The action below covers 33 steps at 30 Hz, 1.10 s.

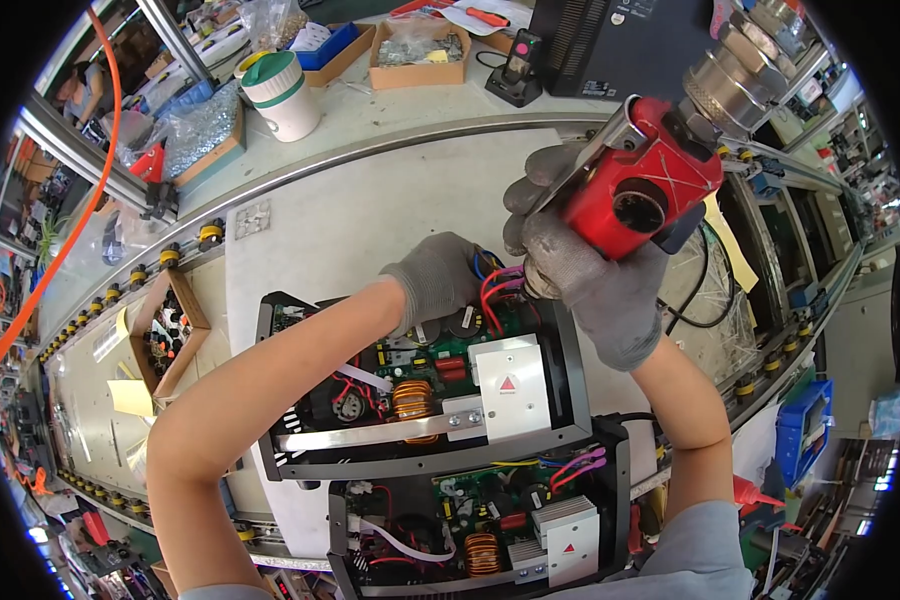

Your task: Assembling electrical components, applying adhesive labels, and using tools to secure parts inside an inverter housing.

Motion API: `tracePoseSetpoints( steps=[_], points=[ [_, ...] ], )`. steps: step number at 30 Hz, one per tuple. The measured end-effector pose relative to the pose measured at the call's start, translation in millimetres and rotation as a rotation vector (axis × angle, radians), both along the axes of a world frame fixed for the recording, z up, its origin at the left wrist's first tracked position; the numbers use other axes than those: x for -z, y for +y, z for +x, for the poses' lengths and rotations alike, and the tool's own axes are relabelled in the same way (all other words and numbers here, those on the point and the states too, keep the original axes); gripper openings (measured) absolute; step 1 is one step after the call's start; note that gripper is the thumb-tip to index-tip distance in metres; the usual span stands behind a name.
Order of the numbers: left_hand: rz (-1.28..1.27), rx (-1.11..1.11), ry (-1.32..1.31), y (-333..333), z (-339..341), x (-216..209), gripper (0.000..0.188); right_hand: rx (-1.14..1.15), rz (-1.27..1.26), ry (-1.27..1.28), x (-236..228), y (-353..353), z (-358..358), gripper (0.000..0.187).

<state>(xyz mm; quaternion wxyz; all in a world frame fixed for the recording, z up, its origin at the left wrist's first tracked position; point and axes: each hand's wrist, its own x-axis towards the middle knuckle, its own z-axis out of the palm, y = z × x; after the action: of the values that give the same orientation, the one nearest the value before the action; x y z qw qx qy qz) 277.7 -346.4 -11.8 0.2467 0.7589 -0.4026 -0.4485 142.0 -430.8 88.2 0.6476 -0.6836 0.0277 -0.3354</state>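
In my right hand (600,270), gloved in grey, is a red pneumatic tool (638,180) with a metal hose coupling (735,80) at its upper end. Its nose is down by the far right edge of an open electronic unit (430,466), close to some pink and red wires (500,290). My left hand (438,278), gloved too, is closed at the unit's far side, beside blue and yellow wires; its fingertips are hidden. Inside the unit show a green circuit board, a copper-wound coil (413,400) and a silver heat-sink plate (515,390).
A second open unit (410,575) stands nearer to me. Both lie along a white board (320,205) on a roller line. At left is a wooden tray (198,325) of small parts. Beyond the rail stand a lidded cup (288,110), a cardboard box (388,78) and a black machine (610,50).
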Motion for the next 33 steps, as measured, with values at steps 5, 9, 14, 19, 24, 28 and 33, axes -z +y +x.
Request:
tracePoseSetpoints(
  steps=[5, 9, 14, 19, 24, 28, 33],
  points=[
    [-0.073, 0.041, -0.095, 2.8, -3.6, -8.8, 0.016, -0.118, 0.069, 0.039, 7.0, 0.9, -16.7, 0.044],
    [0.103, 0.033, -0.228, 5.1, -15.9, -53.5, 0.019, -0.067, -0.217, 0.022, 15.4, 1.5, -22.4, 0.040],
    [0.087, 0.109, -0.402, 3.5, -13.3, -47.0, 0.019, 0.013, -0.414, -0.005, 27.3, 0.3, -25.2, 0.041],
    [0.157, 0.102, -0.347, 1.3, -12.4, -50.5, 0.021, 0.117, -0.616, -0.036, 29.8, -1.9, -30.6, 0.046],
    [0.168, 0.107, -0.440, 0.3, -13.7, -47.5, 0.026, 0.067, -0.085, 0.020, 21.7, 7.8, -23.5, 0.044],
    [0.165, 0.107, -0.477, 3.1, -12.8, -46.6, 0.028, 0.089, 0.011, 0.076, 20.8, 9.9, -22.4, 0.054],
    [0.007, 0.102, -0.517, 6.5, -7.6, -23.7, 0.032, 0.095, -0.227, 0.053, 20.0, 5.8, -16.3, 0.042]
  ],
)
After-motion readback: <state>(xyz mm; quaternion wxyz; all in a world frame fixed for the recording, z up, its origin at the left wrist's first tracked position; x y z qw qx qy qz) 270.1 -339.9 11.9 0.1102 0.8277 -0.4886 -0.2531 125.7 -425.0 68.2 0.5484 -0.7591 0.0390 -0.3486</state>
